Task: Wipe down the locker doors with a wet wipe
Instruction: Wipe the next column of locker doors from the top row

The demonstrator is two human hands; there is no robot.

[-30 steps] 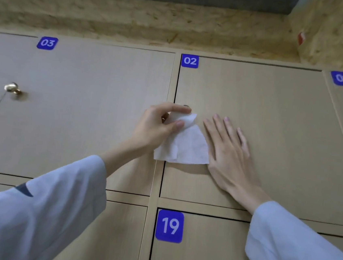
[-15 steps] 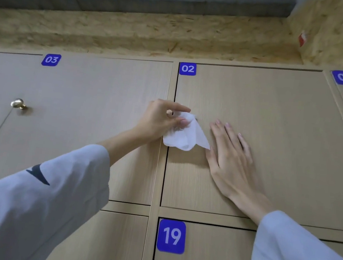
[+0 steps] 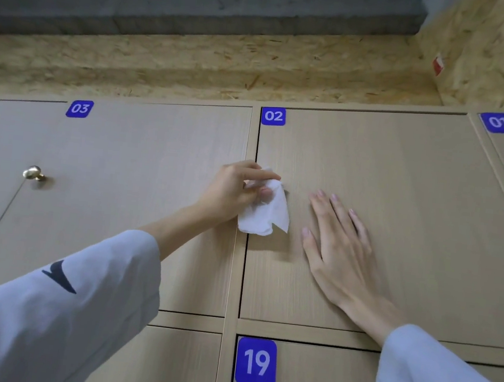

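Wipe (image 3: 265, 214) bunched in the left hand (image 3: 233, 190), pinched between thumb and fingers at the left edge of locker door 02 (image 3: 400, 191). Just beside it, not touching, the right hand (image 3: 339, 249) lies flat on that door, fingers straight.

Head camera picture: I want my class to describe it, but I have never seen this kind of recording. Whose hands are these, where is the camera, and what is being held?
The camera sits on a person's head, so you see their own two arms reaching to a wall of wooden lockers. The left hand pinches a crumpled white wet wipe at the left edge of the door numbered 02. The right hand lies flat and open on that same door, holding nothing. Door 03 is to the left, beside a brass knob; door 19 is below.
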